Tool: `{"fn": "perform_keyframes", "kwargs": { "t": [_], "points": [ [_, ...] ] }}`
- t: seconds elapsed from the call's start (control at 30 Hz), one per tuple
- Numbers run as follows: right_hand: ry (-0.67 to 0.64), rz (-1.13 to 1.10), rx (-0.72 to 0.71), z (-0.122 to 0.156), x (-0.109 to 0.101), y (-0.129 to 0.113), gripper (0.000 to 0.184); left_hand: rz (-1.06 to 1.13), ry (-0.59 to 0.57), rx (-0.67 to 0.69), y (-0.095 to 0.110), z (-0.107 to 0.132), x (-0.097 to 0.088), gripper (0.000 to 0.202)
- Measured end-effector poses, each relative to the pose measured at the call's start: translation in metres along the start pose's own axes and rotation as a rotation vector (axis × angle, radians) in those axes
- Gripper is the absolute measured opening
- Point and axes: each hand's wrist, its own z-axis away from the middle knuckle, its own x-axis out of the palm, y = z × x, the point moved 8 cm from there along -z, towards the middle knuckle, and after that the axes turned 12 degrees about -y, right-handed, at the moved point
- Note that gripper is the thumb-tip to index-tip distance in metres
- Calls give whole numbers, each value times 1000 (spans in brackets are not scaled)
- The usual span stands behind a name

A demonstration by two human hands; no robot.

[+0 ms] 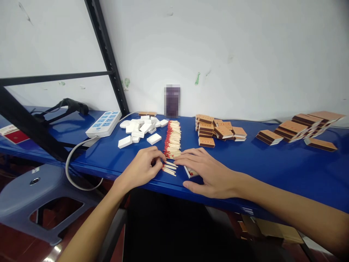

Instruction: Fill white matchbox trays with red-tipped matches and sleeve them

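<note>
My left hand (145,164) is at the front edge of the table, its fingers curled in a pinch at the red heads of several loose matches (170,169). My right hand (207,173) lies palm down with its fingers stretched out, their tips close to the near end of the match row. Partly under it is a small white matchbox tray (191,172) with a few red-headed matches inside. A long row of matches (173,136) runs away from me, heads to the left.
White empty matchbox trays (141,129) are heaped at the left. Brown matchboxes (215,127) sit right of the matches, and more stacked matchboxes (302,125) are farther right. A power strip (103,124) with a cable, a black rack post (107,54) and a blue stool (35,185) are left.
</note>
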Motion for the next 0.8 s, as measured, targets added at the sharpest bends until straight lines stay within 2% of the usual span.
{"fn": "perform_keyframes", "kwargs": {
  "t": [0.13, 0.4, 0.8],
  "points": [
    [-11, -20, -16, 0, 1, 0, 49, -47, 38, -18, -1, 0, -2, 26],
    [24, -30, -6, -1, -2, 2, 48, -56, 14, -21, -1, -1, 0, 26],
    [6, -38, 4, -1, -1, 3, 49, 9, -24, 14, 0, 0, 4, 28]
  ]
}}
